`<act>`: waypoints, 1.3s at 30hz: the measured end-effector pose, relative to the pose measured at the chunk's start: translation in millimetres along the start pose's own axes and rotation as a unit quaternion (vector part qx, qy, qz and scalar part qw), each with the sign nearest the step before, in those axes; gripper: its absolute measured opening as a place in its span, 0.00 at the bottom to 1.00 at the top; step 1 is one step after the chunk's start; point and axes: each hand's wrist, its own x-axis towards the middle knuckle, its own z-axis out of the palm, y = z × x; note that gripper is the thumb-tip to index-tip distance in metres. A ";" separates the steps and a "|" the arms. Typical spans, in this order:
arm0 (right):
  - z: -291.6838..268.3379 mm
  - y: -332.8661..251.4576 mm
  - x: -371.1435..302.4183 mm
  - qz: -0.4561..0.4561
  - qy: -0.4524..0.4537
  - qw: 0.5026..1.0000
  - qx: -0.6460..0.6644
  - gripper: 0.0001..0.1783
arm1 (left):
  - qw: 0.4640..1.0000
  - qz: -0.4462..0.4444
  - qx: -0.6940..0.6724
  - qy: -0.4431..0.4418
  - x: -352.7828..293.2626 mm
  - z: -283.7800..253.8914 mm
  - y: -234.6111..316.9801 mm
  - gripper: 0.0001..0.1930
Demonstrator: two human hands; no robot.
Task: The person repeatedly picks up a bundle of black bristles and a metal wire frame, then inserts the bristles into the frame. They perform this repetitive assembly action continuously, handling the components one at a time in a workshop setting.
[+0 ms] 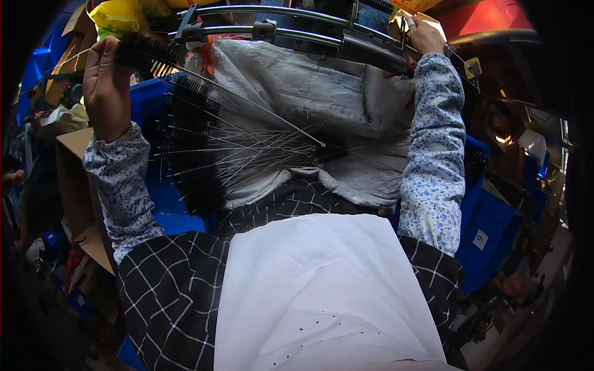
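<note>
Brush point(141, 54), one: dense black bristle head on a twisted bare metal wire stem, the stem end narrowing to a small loop or point. Position: raised at upper left, over the lap, slanting down toward the centre, bristles at the left hand point(110, 93).

Left hand: thumb and fingers nearly closed, pinching the outer tip of the bristle head.

Right hand point(427, 36): fingers curled at the right end of the rails point(303, 38), a pale band around one digit; whether anything is gripped cannot be told.

Pile point(197, 139), brushes of like kind: black heads massed at left, thin straight wires fanning and crossing to the right.

Cloth point(297, 71): whitish, creased, grey-smudged, beneath the wires.

Rails: polished round metal bars, gently curved in this view, with dark clamp blocks.

Sleeves point(433, 145): white fabric, small blue floral print, gathered.

Garment point(164, 290): black, white grid lines.

Sheet point(322, 284): white, smooth, lightly creased, dotted with small dark specks, over the garment.

Bin point(495, 226), right: blue, with a white label point(479, 239) bearing a dark printed character.

Carton point(75, 143), left: brown cardboard.

Bag point(117, 17): glossy yellow, crumpled, green marking.
</note>
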 end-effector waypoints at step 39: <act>19.6 -68.8 -23.4 -0.064 0.135 0.989 0.011 0.15 | 0.978 -0.062 0.201 -0.001 -31.5 -57.2 -68.1 0.07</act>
